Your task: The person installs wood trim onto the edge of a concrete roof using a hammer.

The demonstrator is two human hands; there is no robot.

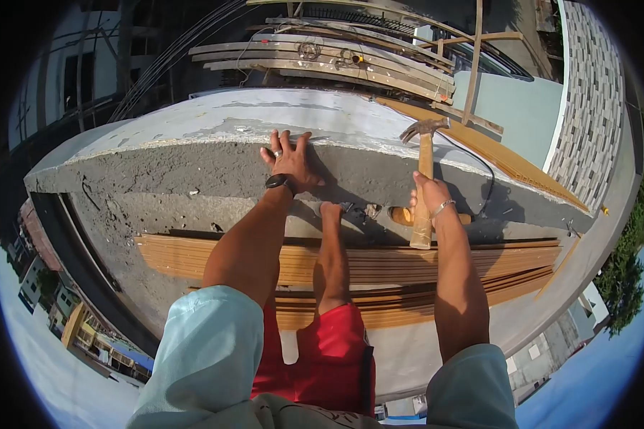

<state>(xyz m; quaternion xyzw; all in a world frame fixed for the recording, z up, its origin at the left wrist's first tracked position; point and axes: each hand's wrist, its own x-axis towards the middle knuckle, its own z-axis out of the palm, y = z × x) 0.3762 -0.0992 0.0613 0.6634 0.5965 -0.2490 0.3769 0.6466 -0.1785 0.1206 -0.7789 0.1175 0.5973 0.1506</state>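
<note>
My left hand [291, 163] lies with fingers spread on the rough grey top of the concrete wall [215, 168], its fingertips at the white-coated edge. It wears a ring and a dark wristwatch [280, 184]. My right hand [433, 194] is closed around the wooden handle of a claw hammer [425, 154], whose metal head points up and away from me. Behind that handle lies a cylindrical, wood-coloured object [402, 215]; its kind is partly hidden. A dark cable [491, 179] runs down over the wall to the right of the hammer.
Brown ribbed panels [386, 266] lie stacked near my feet. Another long brown panel [490, 154] leans on the far side at right. Beyond the wall, wooden planks [322, 61] form a scaffold lower down. Small debris [372, 210] sits on the ledge. A mosaic-tiled wall [587, 93] rises at right.
</note>
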